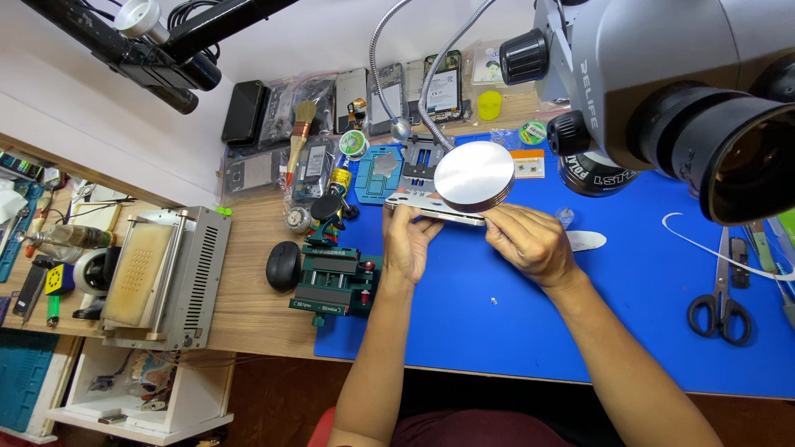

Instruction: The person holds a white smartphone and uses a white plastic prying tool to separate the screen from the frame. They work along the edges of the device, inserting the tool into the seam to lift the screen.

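Your left hand point(407, 240) and right hand point(530, 242) each pinch one end of the smartphone point(432, 207), steadying it level beneath the round metal disc point(474, 175).

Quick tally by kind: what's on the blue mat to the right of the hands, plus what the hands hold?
Phone held by left hand and right hand: 1
Scissors: 1
Round black tin: 1
White oval piece: 1
White curved strip: 1
Total: 5
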